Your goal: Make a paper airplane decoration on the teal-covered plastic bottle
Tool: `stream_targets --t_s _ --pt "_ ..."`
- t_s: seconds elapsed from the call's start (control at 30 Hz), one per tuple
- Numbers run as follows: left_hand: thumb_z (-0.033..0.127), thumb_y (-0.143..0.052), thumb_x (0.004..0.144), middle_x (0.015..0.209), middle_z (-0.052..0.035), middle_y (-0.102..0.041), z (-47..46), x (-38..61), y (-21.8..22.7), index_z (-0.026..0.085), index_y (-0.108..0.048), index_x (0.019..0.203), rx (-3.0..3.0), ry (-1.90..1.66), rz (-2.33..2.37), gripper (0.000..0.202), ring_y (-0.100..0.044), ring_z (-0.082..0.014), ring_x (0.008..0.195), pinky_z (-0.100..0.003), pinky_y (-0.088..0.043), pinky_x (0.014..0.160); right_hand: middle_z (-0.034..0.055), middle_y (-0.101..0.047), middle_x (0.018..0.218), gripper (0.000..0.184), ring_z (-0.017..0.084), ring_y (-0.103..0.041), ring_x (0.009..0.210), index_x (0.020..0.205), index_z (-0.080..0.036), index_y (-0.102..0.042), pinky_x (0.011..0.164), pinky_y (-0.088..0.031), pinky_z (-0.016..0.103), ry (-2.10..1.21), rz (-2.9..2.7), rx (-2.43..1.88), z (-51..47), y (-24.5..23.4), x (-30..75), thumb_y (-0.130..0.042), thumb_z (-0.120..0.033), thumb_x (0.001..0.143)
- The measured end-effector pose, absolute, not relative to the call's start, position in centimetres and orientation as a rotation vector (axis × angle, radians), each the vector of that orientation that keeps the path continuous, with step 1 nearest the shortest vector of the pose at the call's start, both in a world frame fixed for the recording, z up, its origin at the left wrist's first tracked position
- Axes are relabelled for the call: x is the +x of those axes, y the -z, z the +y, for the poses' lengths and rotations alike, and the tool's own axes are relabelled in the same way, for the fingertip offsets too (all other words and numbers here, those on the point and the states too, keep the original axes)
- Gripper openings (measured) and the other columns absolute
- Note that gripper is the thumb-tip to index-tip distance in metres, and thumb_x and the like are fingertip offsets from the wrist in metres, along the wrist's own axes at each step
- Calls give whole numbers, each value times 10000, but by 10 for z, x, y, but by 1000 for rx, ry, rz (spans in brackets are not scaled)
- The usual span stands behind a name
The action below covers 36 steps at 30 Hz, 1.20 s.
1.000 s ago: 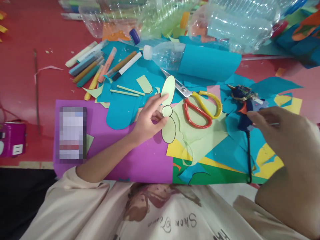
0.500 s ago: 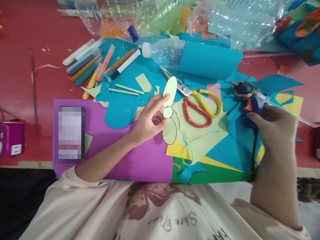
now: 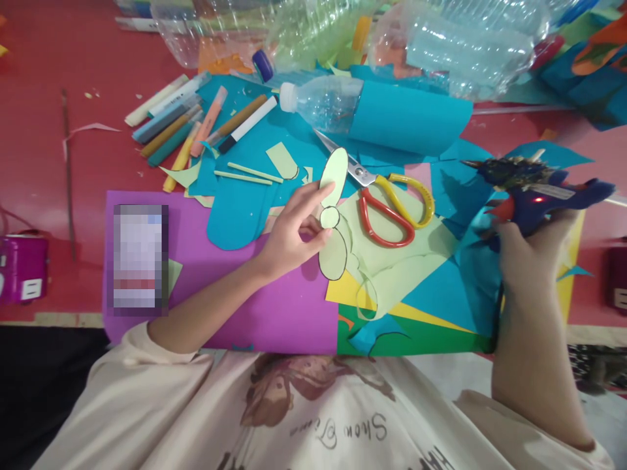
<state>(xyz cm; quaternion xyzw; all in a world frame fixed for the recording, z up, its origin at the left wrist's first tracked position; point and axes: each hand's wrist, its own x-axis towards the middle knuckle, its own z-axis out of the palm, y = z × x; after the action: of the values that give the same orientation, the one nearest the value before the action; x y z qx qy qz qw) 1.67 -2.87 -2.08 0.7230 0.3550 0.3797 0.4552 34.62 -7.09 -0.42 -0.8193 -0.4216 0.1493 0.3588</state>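
Observation:
Between the thumb and fingers of my left hand (image 3: 298, 228) is a pale green paper cutout (image 3: 334, 251), outlined in black, with two long lobes and a small round middle. On the right, my right hand (image 3: 531, 254) grips a dark blue glue gun (image 3: 543, 202) with an orange-red trigger and a small glowing red light. Its nozzle points left and its body is crusted with residue. Scissors (image 3: 386, 202) with one red and one yellow handle lie open between my hands, on pale green paper scraps (image 3: 411, 261).
A clear bottle (image 3: 326, 103) wrapped in blue paper (image 3: 411, 117) lies behind the scissors. Several markers (image 3: 171, 124) are at the back left. Larger plastic bottles (image 3: 460, 39) line the far side. A phone (image 3: 140, 254) rests on purple paper (image 3: 235, 313) at left.
My right hand has lifted and turned the glue gun, so its body now lies more level and its red light shows. My left hand holds the paper cutout in nearly the same place.

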Motion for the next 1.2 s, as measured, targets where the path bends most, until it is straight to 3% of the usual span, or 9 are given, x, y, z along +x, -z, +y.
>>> stream_targets --t_s 0.17,0.3,0.4,0.53,0.63,0.73,0.8,0.9,1.2 --pt "319 -601 916 1469 -110 -452 -29 17 21 317 -463 1417 1775 -918 893 520 -647 -53 723 -184 -590 697 101 -691 989 431 249 -678 647 908 -291 -416 540 -490 392 -553 -890 -1928 -68 -8 342 -546 -254 499" --pt "308 -613 906 1473 -107 -453 -28 17 21 331 -467 1411 1757 -929 893 526 -643 -49 695 -191 -591 686 119 -719 1018 307 248 -678 596 767 -261 -493 557 -513 435 -620 -763 -1860 -63 -23 341 -541 -262 464" --pt "309 -617 900 1477 -104 -452 -28 17 21 338 -475 1402 1739 -929 908 523 -641 -50 684 -203 -594 678 118 -725 901 234 249 -670 561 660 -232 -558 544 -525 442 -655 -736 -1802 -62 -35 330 -595 -237 429" --pt "342 -611 902 1494 -112 -424 -28 17 22 323 -476 1405 1697 -925 913 521 -639 -41 674 -194 -585 675 93 -739 849 260 206 -634 481 670 -220 -635 476 -508 393 -699 -799 -1754 -63 -48 307 -704 -172 424" --pt "389 -615 895 1514 -112 -397 -27 17 23 332 -464 1411 1685 -916 940 540 -643 -48 671 -207 -585 657 86 -736 771 225 173 -596 425 663 -200 -641 370 -406 303 -921 -852 -1723 -60 -54 291 -736 -184 460" --pt "468 -628 875 1531 -102 -377 -26 16 23 363 -446 1415 1696 -912 978 579 -649 -75 685 -241 -589 632 16 -675 595 190 125 -497 329 656 -216 -572 317 -323 263 -1156 -826 -1584 -51 -53 279 -692 -220 509" --pt "509 -630 866 1527 -91 -384 -24 16 22 382 -445 1409 1699 -917 985 588 -650 -92 695 -255 -586 614 -5 -651 556 171 112 -462 296 702 -217 -576 311 -324 262 -1335 -875 -1507 -43 -48 272 -668 -274 570" --pt "521 -628 868 1493 -79 -422 -23 15 23 395 -452 1401 1692 -935 992 575 -651 -106 721 -245 -572 596 15 -664 602 166 122 -519 329 754 -197 -616 325 -365 258 -1564 -977 -1425 -35 -37 264 -670 -324 661" --pt "409 -645 882 1475 -87 -471 -24 14 26 367 -446 1421 1732 -985 904 576 -581 -35 610 -198 -552 575 -4 -615 677 282 95 -547 400 687 -183 -659 313 -386 210 -1696 -1007 -1207 -49 -15 254 -769 -442 711"
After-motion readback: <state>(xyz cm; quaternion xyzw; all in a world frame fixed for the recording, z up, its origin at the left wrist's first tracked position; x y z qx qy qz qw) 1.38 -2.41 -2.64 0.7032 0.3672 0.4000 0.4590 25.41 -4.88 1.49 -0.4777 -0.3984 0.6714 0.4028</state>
